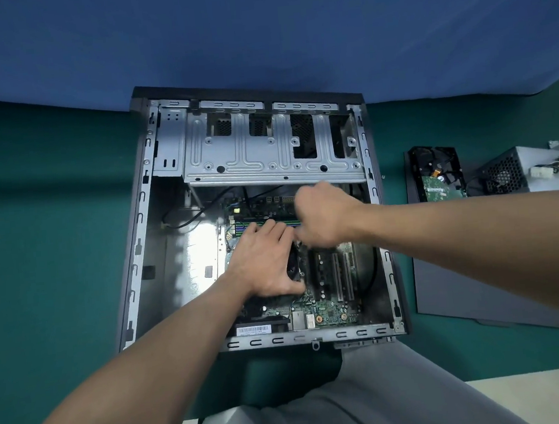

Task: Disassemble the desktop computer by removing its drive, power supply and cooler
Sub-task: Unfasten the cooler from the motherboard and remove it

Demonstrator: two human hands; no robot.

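**Drive and supply out, cooler yet to come**

Lying open at centre frame: desktop case (pixel 139 244), drive cage (pixel 265 145) bare at its upper end, left side of the interior down to plain sheet metal. Over the motherboard (pixel 331 312), left hand (pixel 265 260) spread on the black cooler (pixel 294 264), fingers laid across its top and thumb hooked at its near edge, holding it. Just right of that, right hand (pixel 322 214) curled above the cooler's upper right corner, blurred; whether pinching a tool or a screw, impossible to tell. Further right, well apart from the case, drive (pixel 437 174) resting on the dark side panel (pixel 480 278), with power supply (pixel 518 170) beside it near the frame's right edge, cables trailing. Judged from that: two of three removals finished, cooler the last, apparently being unfastened and not yet lifted off the board.

Beneath everything, green-covered table (pixel 36 233). Behind the case, blue cloth (pixel 255 28) filling the upper frame. Along the bottom, grey trousers (pixel 373 406) and a strip of pale floor.
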